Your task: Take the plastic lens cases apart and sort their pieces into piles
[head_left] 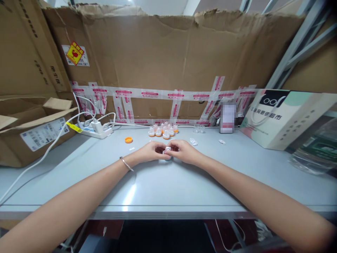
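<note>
Both hands meet over the middle of the table around one small piece. My left hand point(153, 151), with a bracelet on its wrist, curls its fingers about the piece's left side. From the other side my right hand point(181, 151) pinches the same small white openwork piece point(167, 149) at its top. Something bluish shows beneath it, mostly hidden by the fingers. Just behind stand several clear domed pieces with orange bases point(165, 133). An orange ring-shaped cap point(129, 140) lies to the left, near a tiny white part point(132, 149). Flat white openwork parts point(193, 141) lie right of my hands.
A power strip point(97, 132) with white cables sits at the back left beside an open cardboard box point(37, 130). A phone point(228, 117) leans against a large taped carton point(158, 59). On the right are a printed box point(273, 119) and a plastic bottle point(316, 147).
</note>
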Motion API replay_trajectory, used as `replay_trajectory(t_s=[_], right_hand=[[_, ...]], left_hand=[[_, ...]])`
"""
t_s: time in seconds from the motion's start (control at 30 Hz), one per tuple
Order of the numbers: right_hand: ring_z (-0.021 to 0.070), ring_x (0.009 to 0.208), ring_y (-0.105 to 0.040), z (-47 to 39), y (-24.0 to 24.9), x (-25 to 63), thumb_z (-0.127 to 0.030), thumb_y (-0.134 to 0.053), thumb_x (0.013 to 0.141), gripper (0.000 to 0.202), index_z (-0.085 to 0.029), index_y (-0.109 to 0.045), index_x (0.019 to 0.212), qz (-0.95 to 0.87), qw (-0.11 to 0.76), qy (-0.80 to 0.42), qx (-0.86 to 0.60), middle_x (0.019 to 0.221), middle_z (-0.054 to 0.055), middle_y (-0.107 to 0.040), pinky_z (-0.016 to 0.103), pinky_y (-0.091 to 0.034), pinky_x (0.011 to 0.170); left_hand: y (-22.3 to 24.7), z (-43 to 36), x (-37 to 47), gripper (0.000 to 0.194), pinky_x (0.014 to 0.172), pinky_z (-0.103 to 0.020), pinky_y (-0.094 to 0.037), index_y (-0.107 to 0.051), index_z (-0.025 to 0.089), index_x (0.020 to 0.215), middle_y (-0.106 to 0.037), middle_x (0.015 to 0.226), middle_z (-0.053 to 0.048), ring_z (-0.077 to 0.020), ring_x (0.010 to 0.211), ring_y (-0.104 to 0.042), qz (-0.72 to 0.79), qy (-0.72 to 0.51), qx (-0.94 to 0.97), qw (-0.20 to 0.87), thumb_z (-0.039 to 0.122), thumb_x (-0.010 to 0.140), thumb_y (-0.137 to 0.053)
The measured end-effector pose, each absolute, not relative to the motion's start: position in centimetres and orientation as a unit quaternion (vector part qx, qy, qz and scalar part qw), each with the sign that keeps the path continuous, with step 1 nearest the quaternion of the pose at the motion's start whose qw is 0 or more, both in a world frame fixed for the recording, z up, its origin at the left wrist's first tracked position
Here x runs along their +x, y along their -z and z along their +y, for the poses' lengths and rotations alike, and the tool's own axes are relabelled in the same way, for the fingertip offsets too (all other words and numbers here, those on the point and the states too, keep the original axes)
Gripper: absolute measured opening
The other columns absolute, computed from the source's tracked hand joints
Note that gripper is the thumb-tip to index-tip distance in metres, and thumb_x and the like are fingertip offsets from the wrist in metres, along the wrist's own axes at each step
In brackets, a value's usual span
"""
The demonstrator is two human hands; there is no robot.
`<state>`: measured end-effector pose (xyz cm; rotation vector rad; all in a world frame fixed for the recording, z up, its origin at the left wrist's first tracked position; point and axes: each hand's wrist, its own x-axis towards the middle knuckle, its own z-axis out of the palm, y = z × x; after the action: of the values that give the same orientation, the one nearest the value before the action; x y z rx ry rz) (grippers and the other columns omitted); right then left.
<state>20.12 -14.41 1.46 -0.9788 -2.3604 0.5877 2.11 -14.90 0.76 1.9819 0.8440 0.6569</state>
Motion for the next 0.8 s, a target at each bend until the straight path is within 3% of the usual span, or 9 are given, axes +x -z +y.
replay_trajectory(t_s=[0.1, 0.27, 0.37, 0.47, 0.6, 0.8], right_hand=[[0.0114, 0.064, -0.047, -14.9, -2.2, 20.1, -0.029, -0.051, 0.079, 0.017, -0.016, -0.057, 0.071, -0.887, 0.270, -0.162, -0.337, 0.068, 0.001, -0.055, 0.023, -0.035, 0.059], [0.0110, 0.061, -0.048, -15.9, -4.7, 20.1, -0.035, -0.046, 0.083, 0.022, -0.017, -0.056, 0.077, -0.825, 0.411, -0.144, -0.360, 0.069, 0.001, -0.056, 0.023, -0.037, 0.059], [0.0124, 0.069, -0.054, -16.2, -4.9, 20.1, -0.034, -0.051, 0.080, 0.018, -0.017, -0.058, 0.081, -0.826, 0.405, -0.213, -0.329, 0.076, 0.002, -0.061, 0.025, -0.042, 0.065], [0.0143, 0.074, -0.058, -16.1, -4.3, 20.1, -0.034, -0.055, 0.078, 0.021, -0.017, -0.059, 0.089, -0.794, 0.407, -0.321, -0.317, 0.082, 0.003, -0.063, 0.028, -0.046, 0.070], [0.0136, 0.071, -0.060, -16.3, -4.5, 20.1, -0.035, -0.058, 0.075, 0.029, -0.019, -0.054, 0.099, -0.730, 0.461, -0.416, -0.285, 0.073, 0.001, -0.063, 0.030, -0.048, 0.069], [0.0093, 0.054, -0.056, -17.9, -7.1, 19.3, -0.032, -0.067, 0.069, 0.027, -0.020, -0.046, 0.082, -0.652, 0.552, -0.473, -0.215, 0.061, -0.004, -0.062, 0.024, -0.046, 0.056]], left_hand=[[-0.6, -14.8, 2.1, 0.034, 0.061, -0.021, -0.038, -0.062, 0.011, 0.089, -0.058, 0.075, -0.001, -0.0105, 0.067, -0.049, 0.352, -0.266, 0.786, 0.434, 0.037, 0.067, -0.065], [-0.7, -14.9, 2.0, 0.042, 0.057, -0.021, -0.036, -0.064, 0.013, 0.095, -0.059, 0.075, -0.002, -0.0101, 0.065, -0.047, 0.391, -0.259, 0.782, 0.411, 0.040, 0.064, -0.067], [-0.7, -15.2, 2.1, 0.043, 0.056, -0.022, -0.036, -0.063, 0.012, 0.096, -0.059, 0.074, -0.002, -0.0100, 0.063, -0.048, 0.390, -0.256, 0.789, 0.400, 0.041, 0.064, -0.068], [-1.0, -15.3, 2.2, 0.051, 0.064, -0.024, -0.041, -0.060, 0.013, 0.104, -0.062, 0.086, -0.005, -0.0128, 0.072, -0.053, 0.382, -0.254, 0.794, 0.400, 0.038, 0.061, -0.071], [-2.4, -15.4, 2.0, 0.051, 0.078, -0.030, -0.043, -0.061, 0.015, 0.103, -0.062, 0.098, -0.008, -0.0190, 0.090, -0.055, 0.393, -0.298, 0.793, 0.357, 0.037, 0.059, -0.073], [-5.3, -17.1, 2.4, 0.035, 0.076, -0.030, -0.046, -0.059, 0.018, 0.105, -0.062, 0.096, -0.007, -0.0165, 0.086, -0.057, 0.330, -0.496, 0.745, 0.299, 0.034, 0.073, -0.063]])
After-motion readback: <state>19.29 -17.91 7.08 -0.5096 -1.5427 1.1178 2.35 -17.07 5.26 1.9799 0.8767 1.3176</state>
